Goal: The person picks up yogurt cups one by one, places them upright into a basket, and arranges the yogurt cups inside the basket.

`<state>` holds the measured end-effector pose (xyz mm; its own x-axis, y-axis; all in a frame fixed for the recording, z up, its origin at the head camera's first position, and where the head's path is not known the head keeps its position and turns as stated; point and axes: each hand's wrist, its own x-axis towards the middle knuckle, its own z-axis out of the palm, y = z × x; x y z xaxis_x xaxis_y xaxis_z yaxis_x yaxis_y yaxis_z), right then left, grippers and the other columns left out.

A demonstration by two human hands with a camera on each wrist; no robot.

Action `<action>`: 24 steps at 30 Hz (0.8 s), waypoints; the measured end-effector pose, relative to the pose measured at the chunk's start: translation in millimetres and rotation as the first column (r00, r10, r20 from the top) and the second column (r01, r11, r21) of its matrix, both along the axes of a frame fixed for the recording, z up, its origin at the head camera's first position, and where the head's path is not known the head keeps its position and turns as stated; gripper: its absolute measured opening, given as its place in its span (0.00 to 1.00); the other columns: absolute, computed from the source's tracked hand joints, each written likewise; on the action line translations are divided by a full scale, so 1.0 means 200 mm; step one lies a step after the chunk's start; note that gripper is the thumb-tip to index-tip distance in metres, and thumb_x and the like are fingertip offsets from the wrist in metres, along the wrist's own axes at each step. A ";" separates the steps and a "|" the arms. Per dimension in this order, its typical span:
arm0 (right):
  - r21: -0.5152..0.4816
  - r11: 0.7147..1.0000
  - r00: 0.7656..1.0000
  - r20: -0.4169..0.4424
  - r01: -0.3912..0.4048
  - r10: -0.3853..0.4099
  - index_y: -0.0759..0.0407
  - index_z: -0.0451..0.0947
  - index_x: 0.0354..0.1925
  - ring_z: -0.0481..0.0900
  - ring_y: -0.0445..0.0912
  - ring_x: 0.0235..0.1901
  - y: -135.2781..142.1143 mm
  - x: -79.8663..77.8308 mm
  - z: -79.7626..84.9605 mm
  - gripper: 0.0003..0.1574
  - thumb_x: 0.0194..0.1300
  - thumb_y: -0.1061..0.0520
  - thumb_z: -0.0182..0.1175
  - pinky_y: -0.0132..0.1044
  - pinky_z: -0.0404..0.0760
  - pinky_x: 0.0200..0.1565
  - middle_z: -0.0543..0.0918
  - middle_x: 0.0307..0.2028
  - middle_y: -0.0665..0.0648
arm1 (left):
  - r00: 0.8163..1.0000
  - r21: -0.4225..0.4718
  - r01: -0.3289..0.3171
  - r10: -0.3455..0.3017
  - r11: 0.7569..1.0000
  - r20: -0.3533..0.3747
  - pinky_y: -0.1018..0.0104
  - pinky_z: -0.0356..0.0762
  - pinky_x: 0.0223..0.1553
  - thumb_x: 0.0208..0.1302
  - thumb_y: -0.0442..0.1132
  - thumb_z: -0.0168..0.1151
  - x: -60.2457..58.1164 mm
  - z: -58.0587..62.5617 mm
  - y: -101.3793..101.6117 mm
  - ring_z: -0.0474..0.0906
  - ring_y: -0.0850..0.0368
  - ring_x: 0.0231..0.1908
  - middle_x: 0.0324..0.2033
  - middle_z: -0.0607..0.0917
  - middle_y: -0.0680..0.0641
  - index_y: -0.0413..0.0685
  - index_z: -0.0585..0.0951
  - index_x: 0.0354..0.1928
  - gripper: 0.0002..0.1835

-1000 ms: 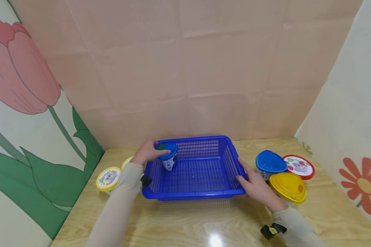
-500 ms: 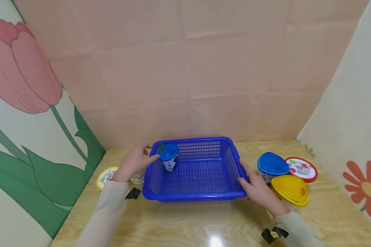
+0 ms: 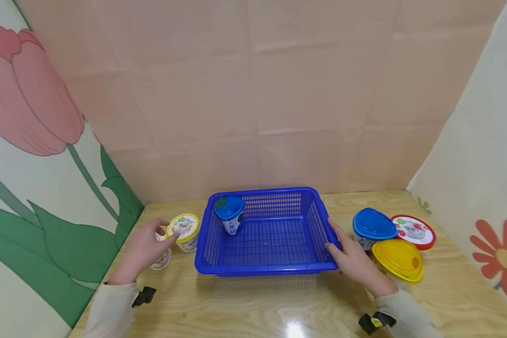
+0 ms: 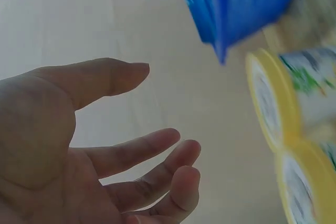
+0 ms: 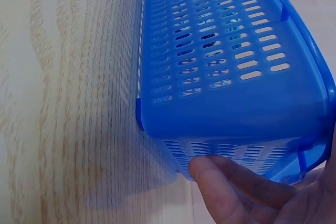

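Spread left fingers (image 4: 152,144) have moved beside round, yellow-rimmed tubs (image 3: 183,227); right fingers (image 5: 218,190) grip the latticed plastic basket (image 3: 266,269).

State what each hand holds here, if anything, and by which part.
The right hand holds the blue basket by the rim at its right end; the left hand is open, holding nothing.

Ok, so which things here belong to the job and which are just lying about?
Likely part of the job:
blue basket, held by the right grip
blue-lidded cup inside it
two yellow-rimmed cups near the left grip

Probably just lying about, at right:
second blue-lidded cup
yellow-lidded tub
red-rimmed lid
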<state>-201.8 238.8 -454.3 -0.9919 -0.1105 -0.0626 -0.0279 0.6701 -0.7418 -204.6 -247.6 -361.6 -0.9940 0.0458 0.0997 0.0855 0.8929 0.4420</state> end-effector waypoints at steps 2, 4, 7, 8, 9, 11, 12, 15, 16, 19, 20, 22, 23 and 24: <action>0.007 1.000 1.000 0.000 0.002 -0.002 0.43 0.35 0.81 0.78 0.49 0.29 0.00 0.00 0.00 0.45 0.78 0.47 0.48 0.38 0.82 0.27 0.64 0.66 0.78 | 1.000 -0.004 -0.021 0.021 1.000 -0.013 0.55 0.77 0.31 0.65 0.51 0.66 0.02 -0.02 -0.05 0.80 0.46 0.37 0.44 0.84 0.35 0.33 0.76 0.58 0.30; 0.008 1.000 1.000 -0.002 0.003 -0.003 0.43 0.35 0.81 0.78 0.50 0.30 0.01 0.01 0.01 0.45 0.78 0.47 0.48 0.38 0.82 0.27 0.63 0.67 0.78 | 0.999 -0.018 -0.045 0.045 0.999 -0.014 0.57 0.76 0.30 0.64 0.54 0.66 0.04 -0.04 -0.10 0.80 0.46 0.38 0.44 0.83 0.34 0.32 0.76 0.59 0.33; 0.002 1.000 1.000 0.002 0.007 -0.007 0.43 0.35 0.81 0.78 0.50 0.30 0.01 0.01 0.01 0.46 0.78 0.48 0.48 0.38 0.82 0.27 0.63 0.67 0.78 | 0.996 -0.035 -0.085 0.084 0.996 -0.028 0.54 0.75 0.31 0.62 0.57 0.67 0.06 -0.10 -0.18 0.79 0.42 0.40 0.46 0.81 0.31 0.32 0.74 0.61 0.38; 0.001 1.000 1.000 0.003 0.007 -0.007 0.43 0.34 0.81 0.78 0.50 0.30 0.01 0.02 0.01 0.46 0.78 0.48 0.48 0.38 0.82 0.27 0.63 0.67 0.78 | 0.995 -0.040 -0.099 0.097 0.994 -0.035 0.52 0.75 0.32 0.61 0.59 0.67 0.06 -0.12 -0.20 0.78 0.40 0.42 0.47 0.80 0.30 0.31 0.73 0.62 0.40; -0.001 1.000 1.000 0.000 0.008 -0.008 0.44 0.35 0.81 0.78 0.50 0.30 0.01 0.02 0.01 0.46 0.78 0.48 0.48 0.38 0.82 0.26 0.63 0.67 0.79 | 0.993 -0.042 -0.114 0.113 0.993 -0.036 0.50 0.75 0.33 0.60 0.61 0.67 0.07 -0.13 -0.22 0.77 0.37 0.44 0.47 0.78 0.29 0.31 0.72 0.62 0.42; -0.007 1.000 1.000 -0.005 0.007 -0.007 0.44 0.35 0.81 0.78 0.49 0.28 0.01 0.01 0.01 0.45 0.78 0.49 0.48 0.38 0.81 0.26 0.63 0.66 0.78 | 0.988 -0.048 -0.150 0.148 0.988 -0.037 0.44 0.76 0.36 0.58 0.64 0.67 0.08 -0.17 -0.26 0.74 0.31 0.47 0.49 0.76 0.26 0.30 0.70 0.64 0.47; -0.010 1.000 1.000 -0.007 0.006 -0.006 0.44 0.35 0.81 0.78 0.49 0.27 0.00 0.01 0.01 0.45 0.78 0.49 0.48 0.38 0.81 0.25 0.64 0.66 0.78 | 0.986 -0.047 -0.166 0.164 0.985 -0.033 0.41 0.76 0.37 0.57 0.66 0.67 0.08 -0.19 -0.28 0.72 0.28 0.49 0.50 0.74 0.25 0.29 0.68 0.65 0.49; -0.015 1.000 1.000 -0.008 0.004 -0.004 0.43 0.35 0.81 0.77 0.49 0.26 0.00 0.01 0.01 0.45 0.78 0.49 0.48 0.39 0.81 0.25 0.65 0.65 0.78 | 0.980 -0.044 -0.201 0.201 0.979 0.003 0.31 0.74 0.41 0.55 0.69 0.66 0.07 -0.24 -0.33 0.67 0.21 0.54 0.55 0.70 0.21 0.28 0.62 0.69 0.56; -0.016 1.000 1.000 -0.007 0.004 -0.004 0.43 0.35 0.81 0.77 0.49 0.25 0.00 0.01 0.01 0.45 0.78 0.48 0.48 0.39 0.81 0.25 0.65 0.65 0.78 | 0.978 -0.037 -0.206 0.207 0.978 0.020 0.29 0.73 0.43 0.55 0.70 0.66 0.07 -0.25 -0.34 0.66 0.21 0.55 0.56 0.69 0.21 0.28 0.60 0.70 0.58; -0.013 1.000 1.000 -0.005 0.004 -0.004 0.42 0.35 0.81 0.77 0.48 0.26 -0.01 0.00 0.01 0.45 0.78 0.47 0.48 0.38 0.81 0.26 0.65 0.65 0.77 | 0.976 -0.008 -0.208 0.208 0.978 0.066 0.27 0.71 0.47 0.54 0.71 0.66 0.05 -0.28 -0.37 0.64 0.20 0.57 0.58 0.67 0.20 0.28 0.55 0.73 0.62; -0.014 1.000 1.000 -0.006 0.005 -0.005 0.42 0.35 0.81 0.77 0.49 0.26 -0.01 0.00 0.00 0.45 0.78 0.47 0.48 0.38 0.81 0.26 0.65 0.64 0.77 | 0.975 0.003 -0.207 0.206 0.978 0.078 0.27 0.71 0.48 0.54 0.71 0.66 0.04 -0.29 -0.37 0.64 0.20 0.57 0.59 0.67 0.20 0.28 0.53 0.73 0.63; -0.015 1.000 1.000 -0.008 0.006 -0.006 0.43 0.36 0.81 0.77 0.49 0.25 0.00 0.00 0.00 0.45 0.78 0.47 0.48 0.38 0.81 0.25 0.66 0.63 0.77 | 0.976 0.021 -0.201 0.198 0.979 0.093 0.28 0.71 0.49 0.54 0.71 0.67 0.02 -0.31 -0.38 0.65 0.21 0.58 0.59 0.67 0.20 0.27 0.51 0.74 0.65; -0.018 1.000 1.000 -0.008 0.006 -0.006 0.43 0.36 0.81 0.77 0.50 0.25 0.00 0.00 0.00 0.45 0.78 0.47 0.48 0.38 0.81 0.25 0.67 0.63 0.77 | 0.977 0.030 -0.197 0.193 0.980 0.095 0.29 0.71 0.50 0.53 0.70 0.68 0.02 -0.32 -0.38 0.66 0.21 0.58 0.59 0.68 0.20 0.26 0.51 0.74 0.65; -0.019 1.000 1.000 -0.007 0.006 -0.006 0.43 0.36 0.81 0.77 0.50 0.24 0.00 0.00 0.00 0.44 0.78 0.48 0.48 0.38 0.81 0.25 0.67 0.62 0.77 | 0.977 0.038 -0.193 0.189 0.980 0.098 0.30 0.71 0.50 0.53 0.69 0.69 0.01 -0.33 -0.38 0.66 0.22 0.57 0.59 0.68 0.20 0.26 0.50 0.74 0.65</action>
<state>-202.0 238.3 -453.8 -0.9930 -0.1054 -0.0531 -0.0293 0.6561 -0.7541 -202.5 -324.0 -427.4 -0.9889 -0.1485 0.0033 -0.1285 0.8665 0.4823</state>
